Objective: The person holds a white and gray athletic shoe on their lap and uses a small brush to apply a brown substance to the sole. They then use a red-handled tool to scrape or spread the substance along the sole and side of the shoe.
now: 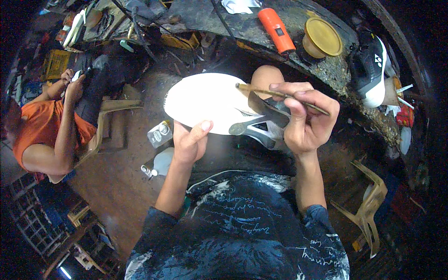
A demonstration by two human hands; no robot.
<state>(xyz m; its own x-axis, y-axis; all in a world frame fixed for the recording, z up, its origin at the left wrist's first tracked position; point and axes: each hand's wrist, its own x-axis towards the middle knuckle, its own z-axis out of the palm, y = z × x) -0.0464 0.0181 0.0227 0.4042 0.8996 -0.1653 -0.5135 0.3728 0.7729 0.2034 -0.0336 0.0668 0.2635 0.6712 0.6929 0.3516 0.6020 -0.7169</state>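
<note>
White shoe sole point(200, 100) lies just beyond our left hand point(192, 140), which pinches its edge; our right hand point(310, 114) pinches a thin stick point(261, 90) over it. Work looks underway; what remains, we cannot tell.

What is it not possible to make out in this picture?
Most fingers of the left hand, head view: hidden by the white sole.
Inside of the yellow tub, head view: covered by its lid.
White item in the co-worker's hands, head view: too small to identify.
</note>
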